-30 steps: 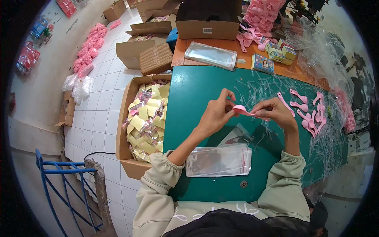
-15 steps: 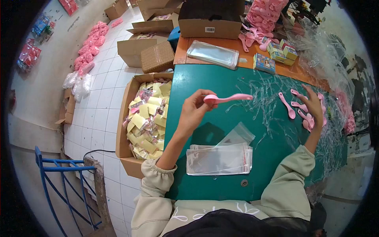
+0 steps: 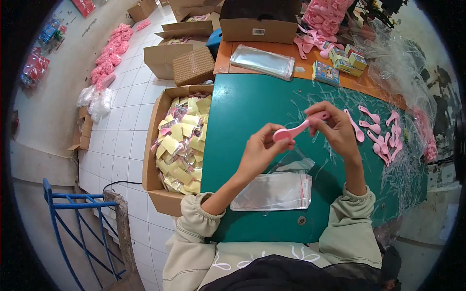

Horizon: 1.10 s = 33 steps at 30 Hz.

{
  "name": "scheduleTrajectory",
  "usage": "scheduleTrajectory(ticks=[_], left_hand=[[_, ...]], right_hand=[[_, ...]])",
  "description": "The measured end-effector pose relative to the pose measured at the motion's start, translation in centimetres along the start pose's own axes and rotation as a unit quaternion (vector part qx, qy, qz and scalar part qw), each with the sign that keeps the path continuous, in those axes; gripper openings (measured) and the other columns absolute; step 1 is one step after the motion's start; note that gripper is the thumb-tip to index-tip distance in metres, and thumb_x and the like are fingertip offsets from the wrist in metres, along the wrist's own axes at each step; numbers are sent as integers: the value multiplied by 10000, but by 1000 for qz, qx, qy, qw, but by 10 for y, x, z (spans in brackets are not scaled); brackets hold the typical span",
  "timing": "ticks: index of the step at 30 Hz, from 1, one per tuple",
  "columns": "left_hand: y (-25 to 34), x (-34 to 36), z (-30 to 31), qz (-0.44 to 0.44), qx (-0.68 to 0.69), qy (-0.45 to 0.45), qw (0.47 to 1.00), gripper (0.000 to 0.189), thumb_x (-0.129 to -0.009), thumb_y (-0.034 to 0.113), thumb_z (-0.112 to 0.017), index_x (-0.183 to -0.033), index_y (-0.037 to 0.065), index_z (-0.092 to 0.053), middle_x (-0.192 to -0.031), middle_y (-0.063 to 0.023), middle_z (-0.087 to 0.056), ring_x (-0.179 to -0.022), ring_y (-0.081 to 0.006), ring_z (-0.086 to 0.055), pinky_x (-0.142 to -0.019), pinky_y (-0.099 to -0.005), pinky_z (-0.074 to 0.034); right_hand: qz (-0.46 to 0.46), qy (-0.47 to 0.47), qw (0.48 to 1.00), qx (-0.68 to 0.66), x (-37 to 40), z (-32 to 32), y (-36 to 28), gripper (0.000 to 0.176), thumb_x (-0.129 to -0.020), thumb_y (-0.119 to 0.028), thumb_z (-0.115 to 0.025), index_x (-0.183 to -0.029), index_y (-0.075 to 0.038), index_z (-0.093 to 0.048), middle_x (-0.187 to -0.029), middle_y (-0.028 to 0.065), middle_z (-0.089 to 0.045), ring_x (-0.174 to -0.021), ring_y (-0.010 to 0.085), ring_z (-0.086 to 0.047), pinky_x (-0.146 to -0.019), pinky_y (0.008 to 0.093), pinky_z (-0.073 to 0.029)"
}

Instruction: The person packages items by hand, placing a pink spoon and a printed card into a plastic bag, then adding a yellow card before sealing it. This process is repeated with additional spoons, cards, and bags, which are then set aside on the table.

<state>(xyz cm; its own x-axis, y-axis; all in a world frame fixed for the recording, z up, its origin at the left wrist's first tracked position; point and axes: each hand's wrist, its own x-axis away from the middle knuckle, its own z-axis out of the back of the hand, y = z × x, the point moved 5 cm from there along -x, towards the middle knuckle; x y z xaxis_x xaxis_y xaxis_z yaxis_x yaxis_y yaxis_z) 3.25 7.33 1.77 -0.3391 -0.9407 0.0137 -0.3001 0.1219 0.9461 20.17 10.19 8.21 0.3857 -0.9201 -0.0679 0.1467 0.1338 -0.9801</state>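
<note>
Above the green tabletop (image 3: 242, 121), a pink plastic spoon (image 3: 297, 130) is held between both hands. My left hand (image 3: 264, 148) pinches its bowl end, fingers closed. At the handle end, my right hand (image 3: 334, 128) grips with thumb and fingers. Below them lies a stack of clear plastic bags (image 3: 272, 193), with one bag (image 3: 293, 162) sticking out at an angle toward the back. Several loose pink spoons (image 3: 383, 140) lie on the table to the right of my right hand.
A cardboard box (image 3: 151, 165) full of packets with yellow cards stands at left. On the orange surface (image 3: 233, 51) are more clear bags (image 3: 262, 62), small card boxes (image 3: 326, 73) and pink spoons (image 3: 315, 41). Plastic scraps (image 3: 403, 184) litter the right side. A blue metal rail (image 3: 82, 205) is at lower left.
My right hand has moved left from the loose spoons and now grips the held spoon's handle. My left hand has shifted right and slightly down with the spoon, now tilted.
</note>
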Motion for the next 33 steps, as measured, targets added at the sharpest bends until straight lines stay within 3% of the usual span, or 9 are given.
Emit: scheduleTrajectory(ticks=[2,4,5,8,11,14,20,29,33], left_hand=[[0,9,-1,-42,-284,14,958,356,-848,188,-638,-1116,0,-498,-928,-129,-588,-807,-207,-617,-715,-319,-510],[2,25,-10,-117,-571,23,812,395,-805,173,-679,-1114,7,-497,-907,-140,-545,-775,-260,-612,-696,-347,-500],[-10,27,-13,-176,-593,25,786,427,-752,148,-710,-1099,16,-499,-890,-147,-481,-743,-309,-581,-668,-372,-478],[-22,27,-13,-129,-480,-32,867,413,-740,103,-710,-1082,16,-498,-899,-141,-503,-742,-281,-583,-651,-352,-475],[-26,22,-1,-111,-438,-73,889,376,-748,56,-685,-1074,29,-500,-854,-128,-545,-739,-253,-601,-636,-346,-475],[-10,21,7,-13,-340,-97,935,315,-752,34,-666,-1032,40,-523,-778,-115,-593,-725,-239,-618,-633,-342,-483],[-10,19,14,-22,-417,-80,905,210,-765,104,-682,-913,29,-554,-738,-117,-653,-679,-256,-649,-597,-334,-492],[3,21,21,-29,-433,-52,899,162,-813,173,-641,-851,35,-565,-754,-122,-642,-700,-258,-638,-612,-328,-490],[14,23,27,-87,-457,-11,885,145,-804,147,-648,-859,32,-580,-760,-93,-616,-746,-238,-620,-669,-312,-505]], right_hand=[[52,90,992,73,2,12,-7,181,-906,-102,-544,-1049,8,-558,-804,27,-580,-710,82,-548,-616,218,-464],[72,179,975,113,8,30,-17,184,-918,-106,-520,-1054,12,-558,-816,31,-570,-696,76,-534,-608,214,-460],[66,184,976,93,9,34,-17,187,-929,-106,-493,-1064,7,-556,-828,29,-558,-677,70,-516,-594,214,-454],[37,165,979,112,13,37,-20,195,-930,-99,-485,-1082,5,-547,-841,28,-550,-667,68,-512,-576,212,-445],[5,136,984,111,12,29,-20,206,-882,-60,-554,-1078,0,-539,-779,14,-549,-618,62,-515,-542,204,-444],[-27,104,989,105,9,18,-12,218,-837,-28,-606,-1037,-9,-520,-734,11,-562,-605,66,-549,-520,203,-456],[-86,-50,988,116,2,-3,15,204,-832,-50,-624,-957,-13,-467,-706,61,-597,-602,103,-604,-503,235,-472],[-87,-34,979,182,0,-8,25,210,-822,-49,-626,-894,-2,-434,-665,85,-593,-552,139,-612,-483,259,-470],[-76,-20,981,179,1,-6,25,206,-820,-48,-624,-895,-3,-438,-665,87,-596,-543,145,-614,-468,261,-459]])
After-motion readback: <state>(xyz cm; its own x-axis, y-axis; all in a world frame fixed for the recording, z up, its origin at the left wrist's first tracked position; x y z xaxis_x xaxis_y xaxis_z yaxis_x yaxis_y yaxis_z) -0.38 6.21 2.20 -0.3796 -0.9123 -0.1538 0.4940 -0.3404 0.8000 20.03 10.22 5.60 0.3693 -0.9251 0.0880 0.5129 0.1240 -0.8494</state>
